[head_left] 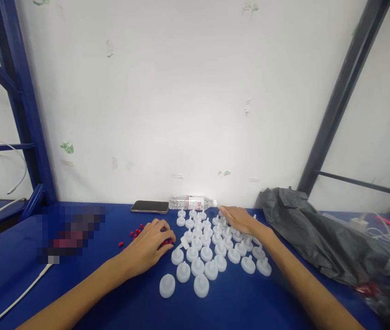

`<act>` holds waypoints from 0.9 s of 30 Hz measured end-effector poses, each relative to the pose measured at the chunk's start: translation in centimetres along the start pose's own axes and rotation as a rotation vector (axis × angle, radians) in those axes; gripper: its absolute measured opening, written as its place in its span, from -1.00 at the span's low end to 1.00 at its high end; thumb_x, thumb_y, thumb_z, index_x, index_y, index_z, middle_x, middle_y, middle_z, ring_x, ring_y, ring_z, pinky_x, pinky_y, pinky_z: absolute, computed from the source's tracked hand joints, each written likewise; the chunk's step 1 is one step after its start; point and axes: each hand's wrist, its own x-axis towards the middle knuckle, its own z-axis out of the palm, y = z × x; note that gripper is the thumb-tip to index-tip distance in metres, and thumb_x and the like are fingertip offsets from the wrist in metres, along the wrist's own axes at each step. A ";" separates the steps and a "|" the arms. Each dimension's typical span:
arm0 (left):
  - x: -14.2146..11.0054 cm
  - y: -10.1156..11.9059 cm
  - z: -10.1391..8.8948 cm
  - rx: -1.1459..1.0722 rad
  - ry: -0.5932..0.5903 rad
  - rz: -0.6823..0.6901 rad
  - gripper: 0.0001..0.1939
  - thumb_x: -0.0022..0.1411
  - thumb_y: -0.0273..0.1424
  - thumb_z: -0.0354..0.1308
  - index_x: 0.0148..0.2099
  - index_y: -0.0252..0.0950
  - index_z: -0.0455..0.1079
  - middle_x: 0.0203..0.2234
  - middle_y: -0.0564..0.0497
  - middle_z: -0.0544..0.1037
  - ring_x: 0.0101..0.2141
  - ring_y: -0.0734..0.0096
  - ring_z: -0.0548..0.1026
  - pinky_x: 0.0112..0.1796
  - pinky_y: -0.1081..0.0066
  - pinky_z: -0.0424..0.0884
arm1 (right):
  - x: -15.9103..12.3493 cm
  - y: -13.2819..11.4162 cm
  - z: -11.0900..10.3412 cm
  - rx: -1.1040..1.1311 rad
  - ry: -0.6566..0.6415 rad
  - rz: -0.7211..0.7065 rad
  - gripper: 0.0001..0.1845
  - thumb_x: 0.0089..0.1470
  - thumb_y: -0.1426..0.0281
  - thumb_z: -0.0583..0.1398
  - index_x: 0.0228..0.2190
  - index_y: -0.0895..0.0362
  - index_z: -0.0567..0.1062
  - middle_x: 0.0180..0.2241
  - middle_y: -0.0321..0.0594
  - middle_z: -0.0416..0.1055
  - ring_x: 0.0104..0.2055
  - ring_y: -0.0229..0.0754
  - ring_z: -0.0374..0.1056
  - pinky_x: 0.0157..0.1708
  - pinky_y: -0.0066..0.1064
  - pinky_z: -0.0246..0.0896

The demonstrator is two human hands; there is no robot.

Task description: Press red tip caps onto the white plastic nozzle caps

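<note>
Dozens of frosted, nozzled plastic caps (197,266) crowd your counter (129,307) near a ribbed, clear bottle (180,202); your right hand (240,220) stretches open over them; your left hand (151,240) curls over red bits (132,233), grip unclear.

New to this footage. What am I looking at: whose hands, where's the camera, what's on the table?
No machine here: just one person's bare hands. There's a single picture, from a camera worn on their head, looking forward and down. On the blue table sit many white stemmed caps, small red pieces, a phone, a clear bottle on its side and a dark plastic bag. The left hand is at the red pieces, the right hand over the caps. Whether either grip holds anything isn't clear.
</note>
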 end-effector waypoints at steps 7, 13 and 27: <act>-0.2 0.2 -0.3 -0.012 0.008 -0.024 -0.86 0.36 -0.35 0.07 -0.12 -0.09 0.46 -0.12 -0.02 0.47 -0.11 0.16 0.39 -0.09 0.15 0.31 | 0.1 0.0 -0.2 -0.018 -0.016 0.023 -0.30 0.36 -0.01 -0.25 -0.10 0.03 0.56 -0.16 -0.12 0.60 -0.03 0.10 0.47 0.06 0.00 0.20; 0.1 0.5 -1.2 0.003 0.067 -0.048 -0.74 0.41 -0.30 -0.05 -0.17 -0.13 0.49 -0.15 -0.02 0.51 -0.13 0.19 0.41 -0.07 0.18 0.32 | 0.3 0.8 -1.3 -0.035 0.124 0.069 -0.38 0.36 0.04 -0.19 -0.11 0.04 0.56 -0.10 -0.10 0.59 0.06 0.07 0.42 0.13 -0.06 0.12; 0.4 -4.7 -3.5 -0.089 0.293 -0.446 -0.42 0.43 -0.11 -0.33 -0.05 -0.20 0.50 -0.07 -0.07 0.62 0.03 0.07 0.42 0.14 0.05 0.22 | -0.7 6.6 -0.8 0.341 0.323 0.333 -0.21 0.24 -0.16 -0.17 -0.36 0.07 0.66 -0.32 -0.04 0.62 -0.05 0.13 0.50 0.15 -0.04 0.16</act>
